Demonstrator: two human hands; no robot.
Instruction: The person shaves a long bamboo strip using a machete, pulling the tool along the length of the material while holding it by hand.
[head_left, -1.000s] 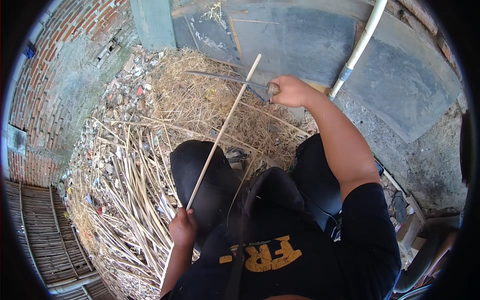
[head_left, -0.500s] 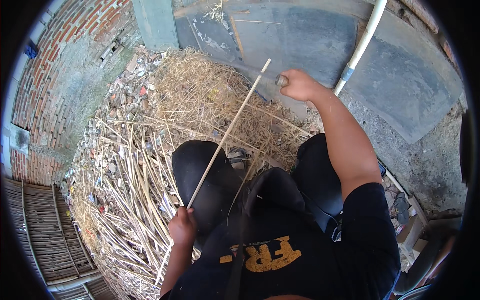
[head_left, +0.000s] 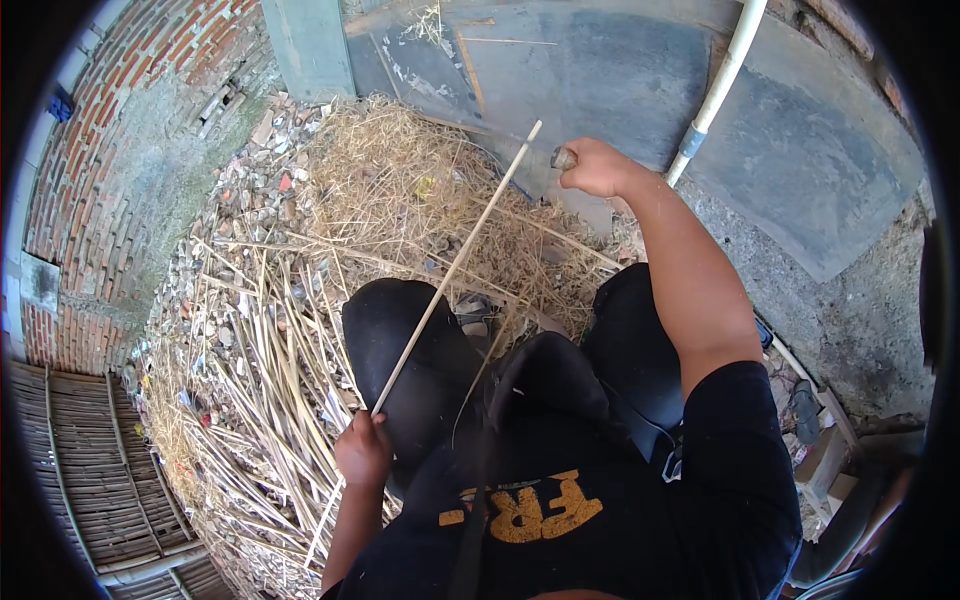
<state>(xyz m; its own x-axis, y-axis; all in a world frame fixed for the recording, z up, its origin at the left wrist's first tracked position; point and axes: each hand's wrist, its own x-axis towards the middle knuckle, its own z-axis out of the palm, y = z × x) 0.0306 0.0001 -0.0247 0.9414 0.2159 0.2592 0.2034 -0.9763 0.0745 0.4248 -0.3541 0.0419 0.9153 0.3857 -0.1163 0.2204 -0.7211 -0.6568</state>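
Here we are, my two hands well apart, and my left hand (head_left: pixel 363 450) is clamped around the lower part of a long stick (head_left: pixel 456 262), fingers wrapped tight! It's a slim, pale, straight thing, smooth-looking and blunt at the tip, slanting up and away to the right across my dark trousers (head_left: pixel 392 322); whether it touches my left knee, I can't tell. Over to my right hand (head_left: pixel 597 168), raised out front in a firm fist, gripping a stubby, rounded, brownish handle (head_left: pixel 564 158) just beside the stick's far end; anything beyond that handle is too blurred to make out!

Look at the ground: a springy, tangled mound of dry straw (head_left: pixel 390 175) beyond my knees, and to my left a loose fan of long, thin canes (head_left: pixel 280 375), pale and stiff, sprawled over jagged rubble (head_left: pixel 225 195). Far left, rough brick (head_left: pixel 130 130) shows through worn, patchy plaster, with a ribbed panel of narrow slats (head_left: pixel 95 450) nearer me. Straight ahead stand flat, scuffed grey sheets (head_left: pixel 620 80), and across them leans a round white pipe (head_left: pixel 735 65) with a blue-grey band, smooth against all that scratched surface
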